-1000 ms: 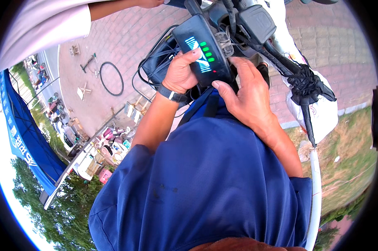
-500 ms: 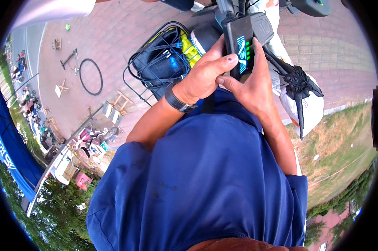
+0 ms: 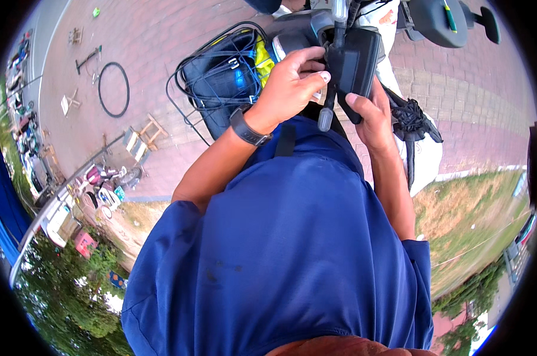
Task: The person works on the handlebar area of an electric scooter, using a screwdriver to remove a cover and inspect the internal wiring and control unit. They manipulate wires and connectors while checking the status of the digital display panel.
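My right hand [image 3: 372, 117] grips the lower right side of a black rectangular box [image 3: 363, 56], with the thumb on its near face. Along the left of the box runs a black bar with translucent grey ends [image 3: 333, 71]. My left hand [image 3: 292, 86], with a dark watch [image 3: 249, 127] on the wrist, is beside that bar. Its thumb and fingers are apart, with the fingertips close to the dark parts; whether they touch is unclear. Left of it sits a black wire basket [image 3: 206, 89] holding a dark bag [image 3: 218, 86] and yellow cloth [image 3: 263, 65].
A black folded umbrella-like bundle [image 3: 412, 118] lies over a white sack [image 3: 425, 163] at right. A dark seat-like pad [image 3: 437, 24] is at the upper right. Left on the paving lie a tyre [image 3: 113, 89], a pump-like tool [image 3: 89, 58] and wooden stools [image 3: 143, 139].
The box has been turned, so its panel with green lights no longer shows. My left hand has come off the box, while my right still holds it. The view has shifted slightly.
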Demonstrator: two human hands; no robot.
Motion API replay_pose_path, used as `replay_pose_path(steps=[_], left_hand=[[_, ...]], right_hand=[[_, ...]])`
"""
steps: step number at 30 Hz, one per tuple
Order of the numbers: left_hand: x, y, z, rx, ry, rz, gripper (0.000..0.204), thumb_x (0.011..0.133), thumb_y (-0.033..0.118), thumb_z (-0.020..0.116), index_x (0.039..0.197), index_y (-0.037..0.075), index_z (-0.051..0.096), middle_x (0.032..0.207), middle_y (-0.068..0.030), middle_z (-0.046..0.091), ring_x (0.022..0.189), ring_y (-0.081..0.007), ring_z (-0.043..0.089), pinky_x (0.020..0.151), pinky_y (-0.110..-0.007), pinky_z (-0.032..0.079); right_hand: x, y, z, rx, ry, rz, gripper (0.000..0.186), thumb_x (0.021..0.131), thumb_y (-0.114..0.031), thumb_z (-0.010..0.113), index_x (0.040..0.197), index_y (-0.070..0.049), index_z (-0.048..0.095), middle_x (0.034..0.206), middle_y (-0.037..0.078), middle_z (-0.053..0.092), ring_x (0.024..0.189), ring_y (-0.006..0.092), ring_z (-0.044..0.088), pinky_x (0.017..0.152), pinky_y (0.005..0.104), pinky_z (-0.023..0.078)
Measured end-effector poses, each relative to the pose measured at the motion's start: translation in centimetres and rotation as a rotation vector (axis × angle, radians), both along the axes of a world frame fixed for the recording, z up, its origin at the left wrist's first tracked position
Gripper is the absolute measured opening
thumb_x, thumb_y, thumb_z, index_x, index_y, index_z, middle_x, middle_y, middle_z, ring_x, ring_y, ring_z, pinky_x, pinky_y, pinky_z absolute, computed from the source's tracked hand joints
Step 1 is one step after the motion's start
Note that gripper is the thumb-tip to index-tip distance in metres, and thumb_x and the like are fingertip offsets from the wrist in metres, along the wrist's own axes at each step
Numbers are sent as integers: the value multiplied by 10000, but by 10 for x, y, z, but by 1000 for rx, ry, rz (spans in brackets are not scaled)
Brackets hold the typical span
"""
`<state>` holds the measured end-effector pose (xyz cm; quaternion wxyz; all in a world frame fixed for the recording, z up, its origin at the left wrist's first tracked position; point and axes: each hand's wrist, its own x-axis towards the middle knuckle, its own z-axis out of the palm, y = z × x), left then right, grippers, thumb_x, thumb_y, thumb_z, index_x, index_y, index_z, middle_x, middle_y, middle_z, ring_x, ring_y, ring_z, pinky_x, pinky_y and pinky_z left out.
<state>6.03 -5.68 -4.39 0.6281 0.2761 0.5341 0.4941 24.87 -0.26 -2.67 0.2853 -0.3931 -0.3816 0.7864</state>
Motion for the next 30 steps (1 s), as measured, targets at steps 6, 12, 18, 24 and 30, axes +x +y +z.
replay_pose_path(steps=[6,12,18,24,30], left_hand=[[18,-9,-9,2,241,23,598,913,26,719,1451,-59,471,1232,-184,636,1090,-205,669,947,-331,568],[31,-17,-12,39,141,107,607,897,2,720,1454,-45,483,1217,-170,649,1077,-200,668,943,-325,566],[37,-15,-25,135,101,245,571,878,-11,728,1413,-35,530,1173,-146,655,1000,-179,687,878,-303,581],[34,-14,-38,141,19,264,524,884,-19,724,1381,-27,559,1131,-111,655,961,-152,675,873,-289,577],[28,-14,-44,155,-13,201,516,927,9,679,1414,-44,515,1151,-117,655,991,-151,668,867,-282,575]], right_hand=[[7,-2,-14,-70,66,-41,553,865,-70,539,1407,29,497,1208,123,650,1098,189,642,974,337,512],[11,-2,-19,-135,149,-89,468,901,-28,475,1359,38,543,1202,137,657,1078,203,647,951,355,533],[14,-1,-20,-115,124,-111,421,974,-56,463,1373,57,537,1240,148,652,1137,219,630,1021,365,484],[13,-12,-13,-9,-90,-177,379,1067,-142,484,1380,60,551,1289,133,642,1187,196,598,1071,339,429],[20,-21,-14,131,-249,-129,386,1087,-189,513,1372,69,550,1307,114,636,1206,182,585,1090,334,418]])
